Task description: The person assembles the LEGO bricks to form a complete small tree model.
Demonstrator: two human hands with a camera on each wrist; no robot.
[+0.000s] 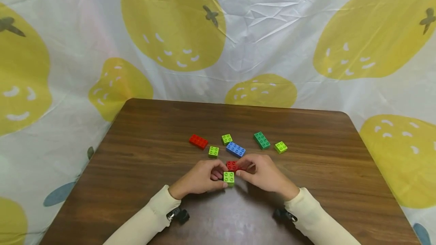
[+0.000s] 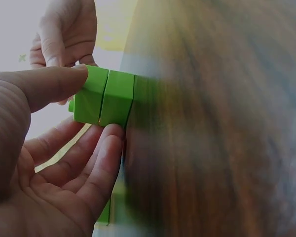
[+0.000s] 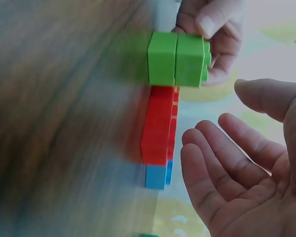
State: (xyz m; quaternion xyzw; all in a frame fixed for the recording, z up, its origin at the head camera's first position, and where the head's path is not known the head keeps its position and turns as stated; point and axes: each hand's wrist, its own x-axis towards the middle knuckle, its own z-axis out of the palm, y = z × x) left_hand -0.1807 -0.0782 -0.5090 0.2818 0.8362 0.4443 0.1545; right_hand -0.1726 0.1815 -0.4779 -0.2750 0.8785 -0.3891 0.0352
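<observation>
A stack of two lime-green bricks (image 1: 229, 177), studs upward, is pinched by the left hand (image 1: 199, 179), which is placed at its 9 o'clock in the head view. In the left wrist view, the thumb is laid against one side and the other fingers are brought to the opposite side. At 3 o'clock the right hand (image 1: 263, 172) is held, its fingers parted and loosely bent, apart from the stack in the right wrist view.

Just beyond the stack, at 12 o'clock, a near red brick (image 1: 232, 165) is partly covered by the right hand; whether it is touched by the stack cannot be told. Farther out on the worktop (image 1: 163, 124), also measured from the stack, a blue brick (image 1: 235, 149) is seen between 12 and 1 o'clock, with a lime brick (image 1: 226, 139) just beside it at 12. Another lime brick (image 1: 213, 152) is found at 11, and a far red brick (image 1: 198, 141) between 10 and 11. A dark green brick (image 1: 261, 140) is placed between 1 and 2, and a third lime brick (image 1: 281, 147) at 2. The worktop is backed by a fruit-printed cloth (image 1: 85, 48).
</observation>
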